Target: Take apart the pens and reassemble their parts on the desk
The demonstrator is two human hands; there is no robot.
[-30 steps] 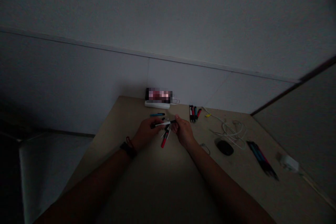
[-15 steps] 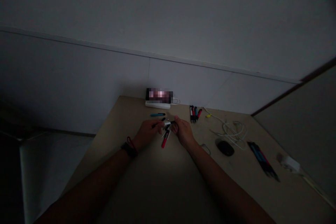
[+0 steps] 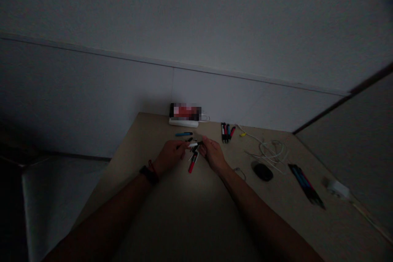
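Observation:
My left hand [image 3: 172, 153] is closed, its thumb and fingers pinching the left end of a white and black pen [image 3: 193, 145]. On the pen's black right end, the fingers of my right hand [image 3: 213, 154] are closed too. The pen lies nearly level between both hands, just over the table. Right below it are a red pen part [image 3: 192, 166] and some small black and white pen pieces, partly hidden by the hands. A blue pen barrel [image 3: 183, 134] lies just beyond my left hand.
A lit phone [image 3: 185, 111] leans above a white block [image 3: 183, 123] by the wall. Several pens [image 3: 227, 132] lie right of it. Farther right are a tangled white cable [image 3: 273, 151], a black mouse [image 3: 263, 171], more pens [image 3: 306, 186] and a white plug adapter [image 3: 337, 188].
Both hands stay almost in place with the pen between them. Slightly more of its white barrel shows. The phone's screen picture has changed.

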